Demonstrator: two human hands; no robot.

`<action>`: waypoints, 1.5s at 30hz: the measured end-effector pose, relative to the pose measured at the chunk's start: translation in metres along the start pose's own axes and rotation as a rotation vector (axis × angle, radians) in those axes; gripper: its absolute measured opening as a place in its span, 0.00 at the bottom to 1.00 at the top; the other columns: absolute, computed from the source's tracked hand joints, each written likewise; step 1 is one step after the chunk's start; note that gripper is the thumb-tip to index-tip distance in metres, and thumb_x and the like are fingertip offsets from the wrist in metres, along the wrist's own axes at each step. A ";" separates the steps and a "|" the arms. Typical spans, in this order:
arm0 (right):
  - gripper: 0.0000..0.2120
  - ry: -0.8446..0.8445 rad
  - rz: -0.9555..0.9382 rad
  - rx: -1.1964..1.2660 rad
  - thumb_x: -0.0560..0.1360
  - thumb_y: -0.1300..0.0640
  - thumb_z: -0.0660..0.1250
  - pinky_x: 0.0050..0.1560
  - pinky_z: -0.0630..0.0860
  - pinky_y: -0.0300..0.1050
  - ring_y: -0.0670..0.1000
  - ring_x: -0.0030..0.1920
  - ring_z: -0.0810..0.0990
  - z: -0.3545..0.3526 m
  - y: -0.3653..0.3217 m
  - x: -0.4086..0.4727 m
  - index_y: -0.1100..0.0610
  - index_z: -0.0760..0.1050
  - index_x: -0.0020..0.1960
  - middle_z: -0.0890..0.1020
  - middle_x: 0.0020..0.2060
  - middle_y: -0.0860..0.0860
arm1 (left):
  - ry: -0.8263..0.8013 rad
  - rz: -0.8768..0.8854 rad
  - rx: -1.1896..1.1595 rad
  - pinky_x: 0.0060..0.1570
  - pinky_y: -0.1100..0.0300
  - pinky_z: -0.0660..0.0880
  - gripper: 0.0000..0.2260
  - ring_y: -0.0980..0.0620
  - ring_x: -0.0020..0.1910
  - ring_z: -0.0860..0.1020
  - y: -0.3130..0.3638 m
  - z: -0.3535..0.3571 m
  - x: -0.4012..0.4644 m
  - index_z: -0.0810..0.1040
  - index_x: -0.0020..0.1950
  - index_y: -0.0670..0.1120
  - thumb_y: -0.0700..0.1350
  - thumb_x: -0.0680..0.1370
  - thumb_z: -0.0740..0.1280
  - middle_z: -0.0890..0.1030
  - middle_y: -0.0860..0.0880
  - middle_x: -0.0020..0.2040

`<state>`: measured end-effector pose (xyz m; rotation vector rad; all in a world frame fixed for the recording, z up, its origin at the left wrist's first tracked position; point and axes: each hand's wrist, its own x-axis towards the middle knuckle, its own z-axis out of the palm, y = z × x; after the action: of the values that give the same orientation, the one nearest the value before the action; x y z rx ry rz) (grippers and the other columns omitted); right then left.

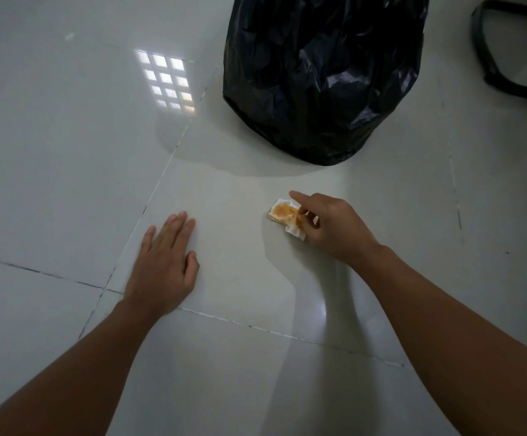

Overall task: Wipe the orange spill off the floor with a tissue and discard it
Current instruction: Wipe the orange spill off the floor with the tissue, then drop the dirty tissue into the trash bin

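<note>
- Tissue [287,217], stained orange, is pinched in the right hand [334,228] low over the floor [67,152].
- Left hand [164,262] is laid flat and open on the tile, holding nothing.
- Black bin bag [322,77] stands straight ahead of the right hand, nearer it than the left.
- No orange is seen on the floor.

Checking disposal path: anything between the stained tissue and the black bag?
Head view: only bare floor tile between tissue and black bag.
</note>
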<state>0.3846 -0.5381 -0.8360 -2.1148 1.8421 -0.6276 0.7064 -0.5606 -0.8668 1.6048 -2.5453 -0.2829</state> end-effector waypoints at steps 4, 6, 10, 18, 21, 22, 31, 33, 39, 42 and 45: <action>0.22 -0.278 -0.011 0.052 0.78 0.54 0.67 0.57 0.73 0.42 0.49 0.60 0.73 0.005 0.007 0.011 0.47 0.71 0.72 0.70 0.68 0.48 | -0.004 -0.005 -0.003 0.78 0.41 0.56 0.30 0.45 0.79 0.61 0.000 0.001 0.000 0.64 0.78 0.40 0.50 0.77 0.49 0.64 0.42 0.79; 0.24 -0.372 -0.019 -0.002 0.78 0.56 0.66 0.60 0.68 0.42 0.51 0.66 0.67 0.006 0.008 0.016 0.46 0.69 0.73 0.67 0.71 0.47 | -0.002 -0.006 -0.007 0.78 0.41 0.56 0.30 0.45 0.79 0.61 0.000 0.001 0.000 0.64 0.78 0.40 0.50 0.77 0.50 0.64 0.42 0.79; 0.22 -0.405 0.014 -0.008 0.77 0.56 0.66 0.60 0.70 0.46 0.52 0.62 0.67 0.002 0.002 0.026 0.46 0.72 0.71 0.70 0.65 0.48 | -0.001 -0.007 -0.010 0.78 0.41 0.56 0.30 0.45 0.79 0.62 0.000 0.001 0.000 0.64 0.77 0.40 0.50 0.77 0.50 0.64 0.42 0.79; 0.09 -0.403 0.008 -0.108 0.76 0.56 0.68 0.43 0.74 0.47 0.51 0.46 0.75 -0.003 -0.011 0.032 0.52 0.80 0.55 0.73 0.47 0.47 | -0.003 -0.003 -0.003 0.78 0.41 0.57 0.29 0.45 0.79 0.63 -0.001 0.000 0.000 0.65 0.77 0.40 0.50 0.77 0.51 0.65 0.43 0.79; 0.04 -0.446 0.007 -0.161 0.75 0.59 0.67 0.42 0.77 0.49 0.53 0.43 0.76 -0.006 -0.015 0.030 0.55 0.77 0.50 0.73 0.47 0.50 | -0.009 -0.016 -0.009 0.77 0.40 0.58 0.30 0.44 0.78 0.64 0.002 -0.004 -0.001 0.66 0.76 0.40 0.50 0.76 0.51 0.66 0.42 0.78; 0.03 -0.465 0.011 -0.176 0.75 0.59 0.67 0.42 0.77 0.49 0.54 0.43 0.76 -0.010 -0.015 0.031 0.56 0.77 0.49 0.74 0.48 0.50 | -0.014 -0.018 -0.008 0.76 0.40 0.59 0.29 0.43 0.77 0.65 0.002 -0.005 0.000 0.67 0.76 0.40 0.49 0.76 0.52 0.67 0.41 0.78; 0.06 -0.399 0.033 -0.114 0.74 0.59 0.68 0.37 0.75 0.44 0.52 0.40 0.78 -0.099 -0.037 0.092 0.53 0.78 0.51 0.79 0.41 0.51 | -0.014 0.045 -0.076 0.62 0.47 0.72 0.22 0.42 0.65 0.75 0.045 -0.060 0.061 0.71 0.71 0.42 0.44 0.77 0.66 0.73 0.43 0.69; 0.04 -0.353 0.049 -0.091 0.73 0.57 0.69 0.33 0.71 0.42 0.52 0.38 0.78 -0.127 -0.040 0.109 0.53 0.78 0.48 0.78 0.37 0.48 | 0.019 0.100 -0.074 0.63 0.49 0.71 0.21 0.44 0.65 0.74 0.063 -0.085 0.089 0.70 0.72 0.43 0.45 0.78 0.64 0.72 0.45 0.70; 0.06 -0.105 0.234 0.109 0.70 0.58 0.72 0.31 0.70 0.37 0.45 0.36 0.79 -0.188 -0.039 0.142 0.48 0.80 0.44 0.81 0.36 0.46 | 0.121 0.303 0.008 0.59 0.50 0.75 0.19 0.46 0.59 0.76 0.114 -0.182 0.170 0.70 0.71 0.45 0.48 0.81 0.60 0.73 0.46 0.67; 0.08 0.042 0.221 0.162 0.69 0.60 0.72 0.27 0.68 0.31 0.42 0.31 0.76 -0.205 -0.038 0.153 0.46 0.79 0.40 0.80 0.32 0.46 | 0.182 0.341 0.036 0.60 0.48 0.74 0.19 0.45 0.61 0.75 0.130 -0.218 0.212 0.70 0.70 0.44 0.49 0.81 0.59 0.73 0.45 0.66; 0.08 0.151 0.211 0.212 0.70 0.62 0.72 0.25 0.68 0.31 0.46 0.29 0.75 -0.217 -0.029 0.163 0.49 0.80 0.41 0.81 0.32 0.50 | 0.262 0.324 -0.020 0.66 0.47 0.70 0.20 0.44 0.66 0.73 0.143 -0.235 0.247 0.69 0.72 0.43 0.49 0.81 0.60 0.72 0.44 0.69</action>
<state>0.3208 -0.6764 -0.6092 -1.7547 1.9455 -0.9060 0.5207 -0.7454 -0.6062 1.1105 -2.5297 -0.0593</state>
